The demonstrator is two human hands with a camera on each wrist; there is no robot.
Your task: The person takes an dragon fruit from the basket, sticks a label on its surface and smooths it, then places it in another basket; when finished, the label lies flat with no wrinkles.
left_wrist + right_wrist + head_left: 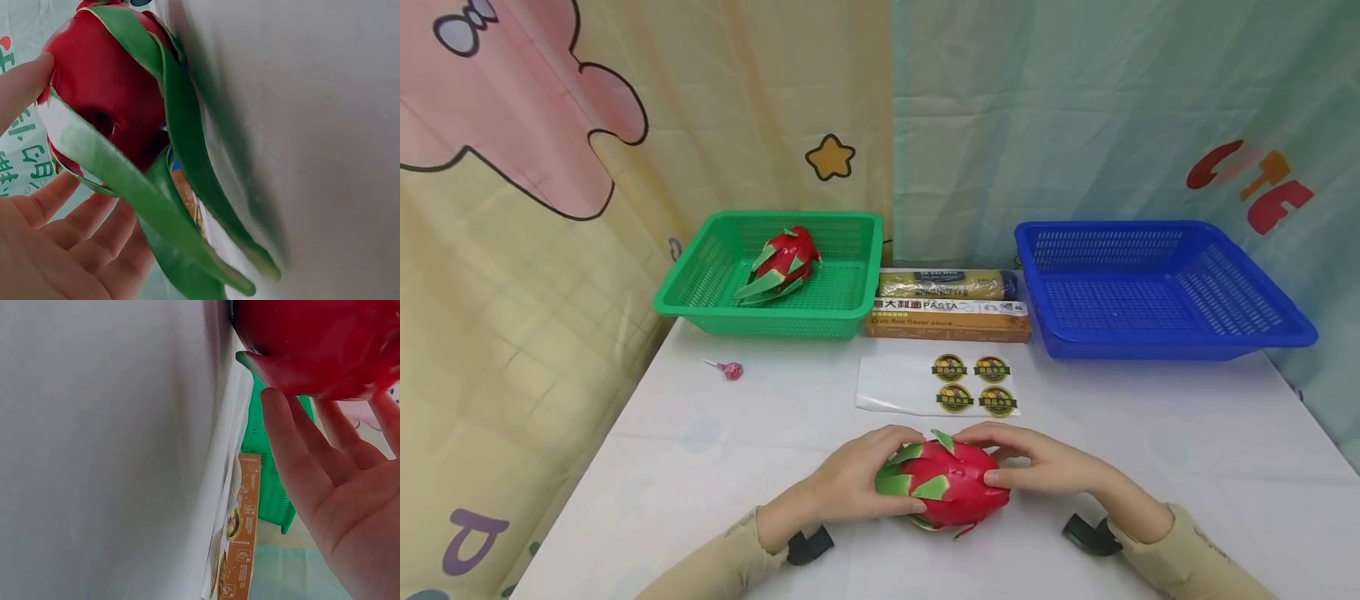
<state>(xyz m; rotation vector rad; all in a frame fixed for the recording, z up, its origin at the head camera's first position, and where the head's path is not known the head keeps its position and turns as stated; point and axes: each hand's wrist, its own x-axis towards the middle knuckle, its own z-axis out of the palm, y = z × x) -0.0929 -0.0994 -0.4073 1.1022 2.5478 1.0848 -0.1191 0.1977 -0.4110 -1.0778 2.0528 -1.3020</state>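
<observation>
1. At the lower edge of the head view, a person's beige sleeves reach in from either side, with a black device at each wrist.
2. Lower centre, the left hand is part-way open, its thumb and fingers curved round the leafy end of a red dragon fruit.
3. The right hand, also part-way open, holds the fruit's other end, thumb on the near side and fingers on the far side. The fruit lies sideways between the hands, over the white table.
4. Just beyond, at the centre, lies a white sheet with four round stickers on its right part.
5. Left of centre, a pink lollipop lies near the green basket.
6. Behind the sheet sit an orange-brown pasta box and a yellow packet.
7. Farther left, the green basket holds a second dragon fruit; at right stands a blue basket.
8. Printed curtains fill the top.
</observation>
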